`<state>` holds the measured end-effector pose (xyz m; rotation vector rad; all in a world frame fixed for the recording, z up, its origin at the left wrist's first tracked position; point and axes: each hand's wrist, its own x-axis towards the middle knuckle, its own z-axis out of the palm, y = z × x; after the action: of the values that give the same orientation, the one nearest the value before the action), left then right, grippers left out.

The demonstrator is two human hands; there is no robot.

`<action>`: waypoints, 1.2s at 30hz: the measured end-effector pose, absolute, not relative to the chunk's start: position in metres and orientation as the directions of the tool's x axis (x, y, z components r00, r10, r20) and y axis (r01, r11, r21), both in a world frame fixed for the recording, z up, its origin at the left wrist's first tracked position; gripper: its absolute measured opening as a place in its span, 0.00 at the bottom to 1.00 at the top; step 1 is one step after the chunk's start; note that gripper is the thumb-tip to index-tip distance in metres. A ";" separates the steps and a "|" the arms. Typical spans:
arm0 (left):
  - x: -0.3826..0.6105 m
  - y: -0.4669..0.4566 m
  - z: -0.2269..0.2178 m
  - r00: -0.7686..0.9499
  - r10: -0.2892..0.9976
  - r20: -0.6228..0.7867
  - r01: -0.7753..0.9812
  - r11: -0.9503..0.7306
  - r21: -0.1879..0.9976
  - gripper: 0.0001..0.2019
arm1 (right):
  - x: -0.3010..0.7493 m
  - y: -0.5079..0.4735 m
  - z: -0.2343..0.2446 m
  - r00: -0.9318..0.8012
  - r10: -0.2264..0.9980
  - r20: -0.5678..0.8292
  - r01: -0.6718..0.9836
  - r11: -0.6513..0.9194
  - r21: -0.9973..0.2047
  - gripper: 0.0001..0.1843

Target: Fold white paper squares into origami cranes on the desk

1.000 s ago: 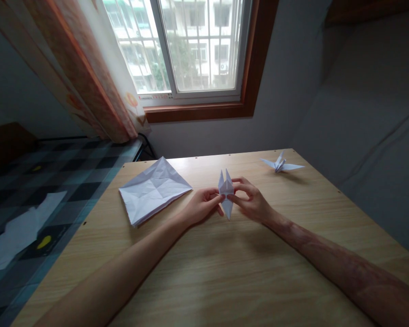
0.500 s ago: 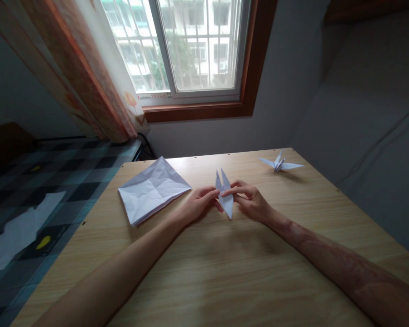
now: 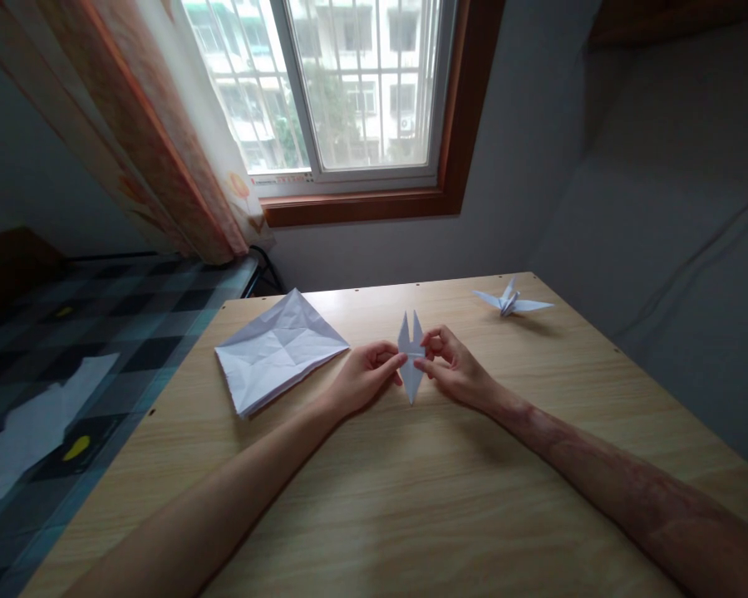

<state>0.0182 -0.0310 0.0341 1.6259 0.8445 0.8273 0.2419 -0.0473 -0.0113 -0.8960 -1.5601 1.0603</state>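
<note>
Between my two hands is a small folded white paper (image 3: 412, 380), kite-shaped, with two narrow points at its far end and one point towards me. My left hand (image 3: 374, 371) pinches its left edge between thumb and fingers. On the opposite edge, my right hand (image 3: 450, 363) grips the paper, thumb on the near face and fingers curled at the side. A stack of creased white paper sheets (image 3: 280, 349) lies to the left of my left hand. Beyond my right hand sits a finished paper crane (image 3: 511, 304) with its wings spread.
The light wooden table (image 3: 361, 507) has its far edge below a barred window (image 3: 361, 91). To the left, a bed with a checked cover (image 3: 155, 291) holds loose white paper (image 3: 41, 428). An orange patterned curtain (image 3: 180, 149) hangs beside the window.
The folded paper has turned from a slant to nearly upright, its near point swinging left. My right fingers have shifted from across its face to its right edge.
</note>
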 end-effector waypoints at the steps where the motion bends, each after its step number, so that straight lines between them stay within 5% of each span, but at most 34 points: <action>1: 0.019 -0.031 0.034 0.498 0.862 0.097 0.111 -0.175 0.978 0.25 | 0.242 -0.046 -0.012 -0.229 0.922 0.313 0.020 0.326 -0.945 0.20; 11: 0.012 -0.020 0.019 0.658 0.746 0.105 0.008 -0.147 0.989 0.24 | 0.240 -0.050 -0.009 -0.301 0.927 0.226 -0.077 0.213 -0.974 0.25; 16: 0.004 -0.012 0.018 0.734 0.678 0.048 -0.068 0.002 0.998 0.36 | 0.247 -0.043 -0.007 -0.075 0.932 0.355 -0.149 0.342 -0.928 0.15; 36: 0.005 -0.014 0.028 0.690 0.723 0.038 0.078 -0.127 0.989 0.31 | 0.247 -0.034 -0.013 0.019 0.939 0.343 -0.088 0.343 -0.935 0.18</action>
<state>0.0053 -0.0136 0.0276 1.6262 0.6644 0.6282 0.2473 -0.0336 -0.0126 -0.8869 -1.2870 0.9873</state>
